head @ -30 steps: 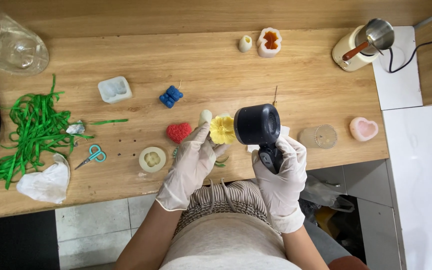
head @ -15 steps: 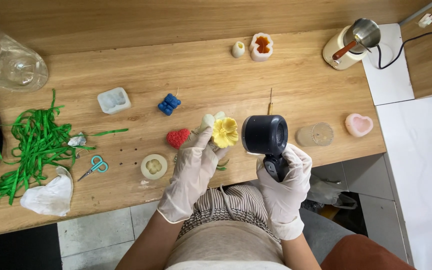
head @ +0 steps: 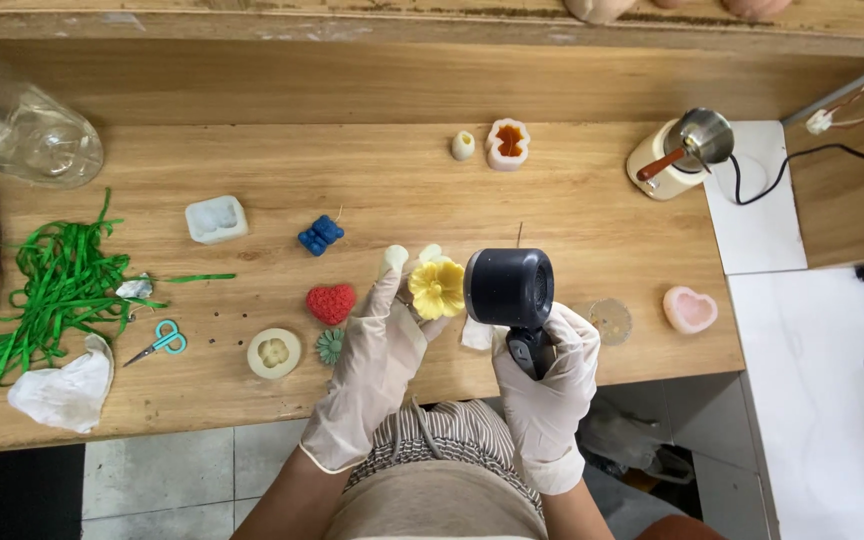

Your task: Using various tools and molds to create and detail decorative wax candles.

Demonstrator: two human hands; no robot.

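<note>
My gloved left hand (head: 380, 345) holds a yellow flower-shaped candle (head: 436, 288) just above the wooden table (head: 372, 180). Right beside the flower, my gloved right hand (head: 548, 385) grips the handle of a black heat gun (head: 509, 290), whose round barrel sits close to the flower's right side. A red heart candle (head: 331, 303) and a small green flower candle (head: 330, 345) lie just left of my left hand. A blue bear candle (head: 320, 235) lies farther back.
Green ribbon (head: 52, 285), small teal scissors (head: 157, 341) and a crumpled white cloth (head: 57, 388) lie at the left. Silicone moulds (head: 216, 218) (head: 274, 352) (head: 508, 143) (head: 689, 309) dot the table. A melting pot with a metal cup (head: 674, 155) stands back right. A clear bottle (head: 22, 130) lies back left.
The view has tilted so everything sits lower in frame. Both hands shifted slightly left with the flower and heat gun still close together. The green flower candle now shows beside my left hand.
</note>
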